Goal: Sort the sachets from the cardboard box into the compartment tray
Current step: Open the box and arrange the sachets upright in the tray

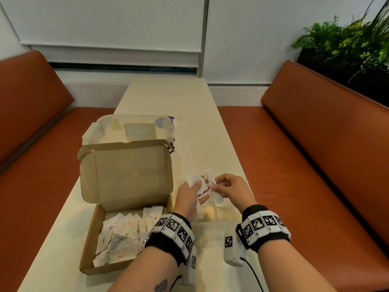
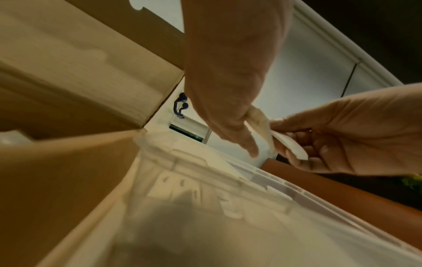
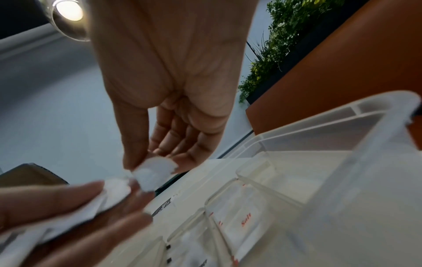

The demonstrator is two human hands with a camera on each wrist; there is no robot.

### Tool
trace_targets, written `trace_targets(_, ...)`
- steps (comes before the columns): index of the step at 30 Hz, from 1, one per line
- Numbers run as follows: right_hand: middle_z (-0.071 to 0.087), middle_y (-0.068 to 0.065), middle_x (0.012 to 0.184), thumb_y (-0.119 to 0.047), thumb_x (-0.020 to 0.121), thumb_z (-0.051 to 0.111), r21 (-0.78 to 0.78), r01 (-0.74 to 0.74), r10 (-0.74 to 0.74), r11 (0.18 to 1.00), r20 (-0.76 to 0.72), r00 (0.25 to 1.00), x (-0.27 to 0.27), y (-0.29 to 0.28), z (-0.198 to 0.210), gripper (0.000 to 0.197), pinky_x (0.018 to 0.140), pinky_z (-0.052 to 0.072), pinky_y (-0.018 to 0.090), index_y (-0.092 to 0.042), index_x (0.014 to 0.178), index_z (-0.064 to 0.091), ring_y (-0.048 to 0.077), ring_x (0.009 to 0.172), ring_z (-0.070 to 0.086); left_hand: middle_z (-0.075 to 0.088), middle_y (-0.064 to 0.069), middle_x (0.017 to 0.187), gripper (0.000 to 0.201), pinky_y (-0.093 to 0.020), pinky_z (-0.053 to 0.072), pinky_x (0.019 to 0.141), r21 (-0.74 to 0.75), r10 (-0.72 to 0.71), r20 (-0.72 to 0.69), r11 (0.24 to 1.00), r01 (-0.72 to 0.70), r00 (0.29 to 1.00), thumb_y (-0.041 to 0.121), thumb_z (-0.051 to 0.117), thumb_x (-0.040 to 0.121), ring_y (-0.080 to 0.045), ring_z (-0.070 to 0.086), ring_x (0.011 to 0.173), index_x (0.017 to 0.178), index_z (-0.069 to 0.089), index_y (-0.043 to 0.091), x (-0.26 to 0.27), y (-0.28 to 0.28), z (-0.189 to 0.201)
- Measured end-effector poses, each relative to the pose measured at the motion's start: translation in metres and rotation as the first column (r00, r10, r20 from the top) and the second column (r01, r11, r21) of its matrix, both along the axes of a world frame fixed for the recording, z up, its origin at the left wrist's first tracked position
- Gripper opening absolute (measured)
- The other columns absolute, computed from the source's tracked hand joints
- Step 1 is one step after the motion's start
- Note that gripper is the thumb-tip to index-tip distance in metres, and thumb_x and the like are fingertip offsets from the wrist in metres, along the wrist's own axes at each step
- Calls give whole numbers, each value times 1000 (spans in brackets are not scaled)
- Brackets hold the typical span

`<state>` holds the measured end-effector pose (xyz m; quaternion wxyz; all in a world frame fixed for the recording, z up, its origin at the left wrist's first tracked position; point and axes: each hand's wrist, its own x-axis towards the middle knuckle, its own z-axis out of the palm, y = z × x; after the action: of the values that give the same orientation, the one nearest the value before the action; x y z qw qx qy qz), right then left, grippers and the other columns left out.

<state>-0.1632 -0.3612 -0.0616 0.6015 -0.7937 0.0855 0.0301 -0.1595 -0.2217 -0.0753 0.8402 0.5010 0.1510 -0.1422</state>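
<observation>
At the far left, a rust-orange upholstered bench seat (image 1: 31, 127) ran alongside the long cream-topped desk (image 1: 168, 98). On the desk's near left stood the brown cardboard box (image 1: 92, 245), its lid (image 1: 126, 175) propped upright at the back and screening part of what lay behind it. Inside the box lay a loose heap of white paper sachets (image 1: 124, 234), some with red lettering. Behind the lid sat a clear plastic lidded container (image 1: 128, 128) with a purple clasp at its right corner.

Just right of the box, the left hand (image 1: 187, 199) was held above the clear plastic compartment tray (image 1: 212, 211), thumb pressed over a fanned bunch of white sachets (image 1: 194, 180) lying across its fingers. The hands and the bunch hid most of the tray in the head view. The right wrist view showed tray compartments (image 3: 242, 218) already holding sachets, one marked "Salt". The right hand (image 1: 231, 188) met the left over the tray, thumb and fingertips pinching a single white stick sachet (image 1: 210, 178) at the bunch's right edge; its other fingers were loosely curled. Both wrists wore black bands (image 1: 263, 228) carrying square black-and-white markers, with white camera units (image 1: 232, 247) hanging beneath them.

To the right, a second rust-orange bench seat (image 1: 315, 144) faced the first, and green foliage in a dark planter (image 1: 347, 43) stood behind its backrest. Pale wall panels (image 1: 115, 24) closed the far end.
</observation>
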Motion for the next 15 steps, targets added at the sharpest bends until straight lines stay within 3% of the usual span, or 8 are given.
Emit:
trace_targets(4,67,3,68,-7,78,74,-21,96,-95,995,26,995,6,0,0,15,56,47,16,-14,76,61,10,62,61,69,-4,100,21,-34,57,70,91,-105,-10,990,106,994,16,43,101,-22,67,87,115,58,11,-6,2,-5)
trace_targets(7,64,8,66,2,78,72,232,167,-169,958,-10,986,7,4,1,19,56,53,17,-9,73,57,15,58,61,66,-6,96,15,-29,58,57,96,-130,-29,987,132,991,16,46,100,-21,66,76,106,60,14,-9,0,-1)
trace_targets(9,64,10,68,7,79,69,371,189,-190,909,-35,981,7,6,2,21,58,56,19,-6,73,54,17,57,65,57,-3,81,9,-19,43,40,148,-121,-39,981,125,992,16,49,99,-11,53,57,93,56,16,-7,0,1)
trace_targets(11,64,12,71,9,79,68,414,208,-208,886,-45,977,7,8,2,20,58,57,20,-3,75,53,18,58,67,44,-1,68,10,-16,28,35,119,-101,-38,987,105,994,14,50,98,-6,36,44,89,50,13,-4,0,2)
trace_targets(15,62,17,79,9,79,68,414,210,-212,886,-43,976,8,8,3,17,61,58,23,-1,81,54,24,66,68,39,5,54,13,-15,24,35,63,-91,-2,994,91,996,11,53,96,-3,28,37,84,50,12,-2,2,1)
